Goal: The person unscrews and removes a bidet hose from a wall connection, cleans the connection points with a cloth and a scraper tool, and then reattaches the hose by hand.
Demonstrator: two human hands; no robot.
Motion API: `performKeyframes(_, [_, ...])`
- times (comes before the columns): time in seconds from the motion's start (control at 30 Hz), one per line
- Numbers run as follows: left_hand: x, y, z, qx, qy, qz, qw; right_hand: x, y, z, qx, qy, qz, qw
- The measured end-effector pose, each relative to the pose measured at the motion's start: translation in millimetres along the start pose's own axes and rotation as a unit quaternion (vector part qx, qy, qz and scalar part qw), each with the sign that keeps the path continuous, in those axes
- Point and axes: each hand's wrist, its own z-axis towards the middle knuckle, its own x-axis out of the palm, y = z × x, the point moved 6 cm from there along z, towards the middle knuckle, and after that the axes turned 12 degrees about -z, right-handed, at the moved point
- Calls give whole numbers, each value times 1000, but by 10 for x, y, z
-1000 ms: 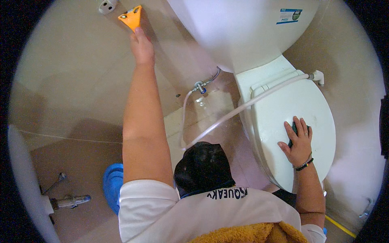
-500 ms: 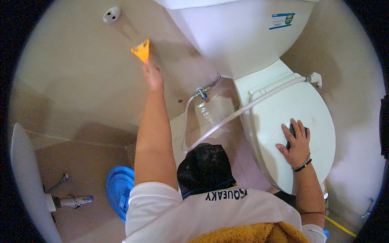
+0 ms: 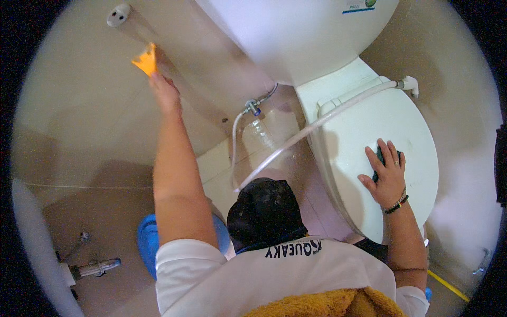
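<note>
My left hand (image 3: 166, 92) is closed round the handle of an orange scraper (image 3: 146, 59), its wide, blurred end against or close to the beige wall (image 3: 90, 105). On the white toilet lid (image 3: 364, 195), my right hand (image 3: 388, 177) lies with its fingers spread over a dark green scouring pad (image 3: 379, 164). Parts of the pad show between and beside the fingers; the rest is hidden under the hand. A pale bidet hose (image 3: 306, 132) with a white spray head (image 3: 410, 84) lies across the rear of the lid.
The toilet tank (image 3: 301, 37) rises beyond the seat. A metal valve (image 3: 252, 107) feeds the hose near the wall. A white two-holed wall fitting (image 3: 118, 15) is beyond the scraper. A blue basin-like thing (image 3: 147, 240) sits beside my left arm, near a sink (image 3: 37, 232) and its pipe (image 3: 97, 268).
My left hand has moved left and slightly up along the wall with the scraper. My right hand stays on the pad. The view has shifted slightly.
</note>
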Motion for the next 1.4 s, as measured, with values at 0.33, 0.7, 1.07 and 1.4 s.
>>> performKeyframes(0.33, [-106,300,-249,-43,39,207,977,-14,9,-1,11,-6,-21,1000])
performKeyframes(0.7, [26,1050,-749,-90,46,253,962,-58,56,20,2,-5,-23,1000])
performKeyframes(1.07, [272,766,-570,-45,29,170,984,-57,75,29,4,-2,-16,1000])
performKeyframes(1.4, [441,731,-554,-111,-2,62,992,-22,67,30,1,-3,-15,1000])
